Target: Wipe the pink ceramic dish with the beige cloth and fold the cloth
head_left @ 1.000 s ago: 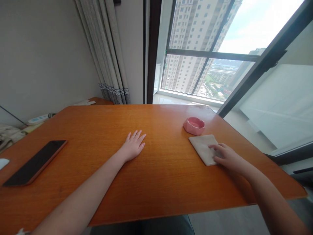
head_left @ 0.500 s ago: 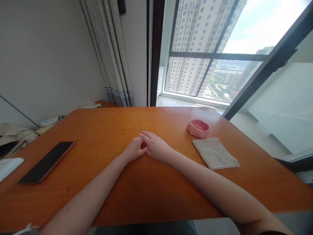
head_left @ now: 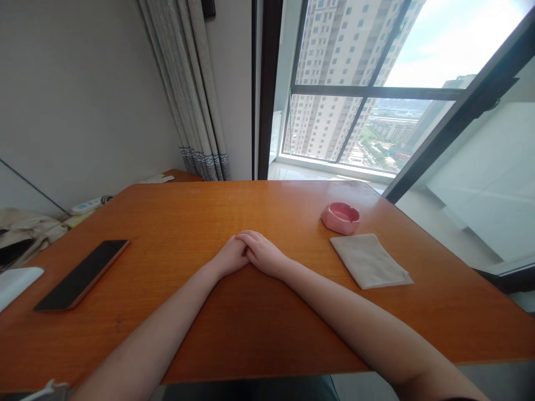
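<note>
My left hand (head_left: 229,257) and my right hand (head_left: 266,255) rest together on the brown wooden table (head_left: 234,206), near its middle. The right hand lies over the left, its fingers wrapped across the other hand's fingers. Most of the left fingers are hidden under it. No object shows in either hand. To the right, apart from my right hand, a folded beige cloth (head_left: 370,262) lies flat. Just behind it stands a pink ashtray (head_left: 340,218) with a notched rim. Off to the left lies a long flat black slab (head_left: 83,275) with a reddish edge.
A white object (head_left: 19,284) shows at the left edge of view. Beyond the table's left side are a power strip (head_left: 86,206) and some beige fabric (head_left: 29,223). A grey curtain (head_left: 192,100) hangs behind, beside a large window (head_left: 363,92).
The fingers of my right hand have settled lower and closer around my left hand, and the small gap between the hands has narrowed. The view has shifted slightly.
</note>
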{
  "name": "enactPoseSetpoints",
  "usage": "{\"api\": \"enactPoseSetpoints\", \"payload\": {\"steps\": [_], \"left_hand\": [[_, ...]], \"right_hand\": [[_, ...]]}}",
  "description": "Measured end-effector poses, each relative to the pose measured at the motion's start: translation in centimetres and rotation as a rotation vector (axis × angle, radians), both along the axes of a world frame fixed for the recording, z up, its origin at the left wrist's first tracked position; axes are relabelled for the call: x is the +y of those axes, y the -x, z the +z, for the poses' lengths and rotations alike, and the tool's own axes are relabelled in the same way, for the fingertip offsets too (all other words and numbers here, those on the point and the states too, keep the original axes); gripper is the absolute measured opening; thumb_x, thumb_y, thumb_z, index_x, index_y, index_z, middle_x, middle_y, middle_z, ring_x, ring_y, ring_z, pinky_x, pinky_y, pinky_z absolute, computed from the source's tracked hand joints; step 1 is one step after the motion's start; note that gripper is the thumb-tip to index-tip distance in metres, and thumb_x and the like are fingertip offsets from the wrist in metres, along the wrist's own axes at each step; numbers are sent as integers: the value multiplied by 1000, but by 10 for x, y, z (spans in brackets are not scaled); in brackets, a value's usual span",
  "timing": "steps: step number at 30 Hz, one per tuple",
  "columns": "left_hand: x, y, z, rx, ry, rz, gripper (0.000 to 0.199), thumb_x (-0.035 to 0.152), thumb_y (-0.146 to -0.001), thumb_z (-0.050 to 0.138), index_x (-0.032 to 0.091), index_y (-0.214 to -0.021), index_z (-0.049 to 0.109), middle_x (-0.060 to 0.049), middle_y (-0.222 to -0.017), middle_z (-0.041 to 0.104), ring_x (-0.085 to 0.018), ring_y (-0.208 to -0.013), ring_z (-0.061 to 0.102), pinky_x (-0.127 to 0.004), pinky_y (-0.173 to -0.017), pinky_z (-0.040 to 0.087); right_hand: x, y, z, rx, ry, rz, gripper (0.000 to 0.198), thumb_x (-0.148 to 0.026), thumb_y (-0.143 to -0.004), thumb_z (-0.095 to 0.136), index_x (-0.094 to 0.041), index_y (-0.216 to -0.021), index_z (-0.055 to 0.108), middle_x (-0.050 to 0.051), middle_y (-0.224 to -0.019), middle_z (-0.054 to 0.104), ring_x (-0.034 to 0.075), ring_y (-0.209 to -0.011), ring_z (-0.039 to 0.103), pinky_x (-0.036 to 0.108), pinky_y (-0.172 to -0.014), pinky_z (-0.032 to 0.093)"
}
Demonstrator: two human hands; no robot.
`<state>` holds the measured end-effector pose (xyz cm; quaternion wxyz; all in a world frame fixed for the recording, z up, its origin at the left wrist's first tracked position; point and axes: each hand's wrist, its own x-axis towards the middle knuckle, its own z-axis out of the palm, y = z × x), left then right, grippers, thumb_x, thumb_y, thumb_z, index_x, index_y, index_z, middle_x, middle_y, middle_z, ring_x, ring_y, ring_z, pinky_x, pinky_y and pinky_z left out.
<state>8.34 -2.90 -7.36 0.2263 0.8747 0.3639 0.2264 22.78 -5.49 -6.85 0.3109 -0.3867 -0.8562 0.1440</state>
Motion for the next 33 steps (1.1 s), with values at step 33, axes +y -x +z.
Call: {"api": "enactPoseSetpoints", "payload": {"steps": [33], "left_hand": [[17, -21, 5, 86, -90, -49, 27, 27, -84, 48, 20, -105, 63, -1, -71, 61, -15, -70, 57, -27, -69, 41]], "right_hand": [[14, -169, 33, -514, 178, -1206, 48, -36, -83, 50, -14, -126, 46, 18, -126, 52, 36, -120, 43, 57, -98, 26]]}}
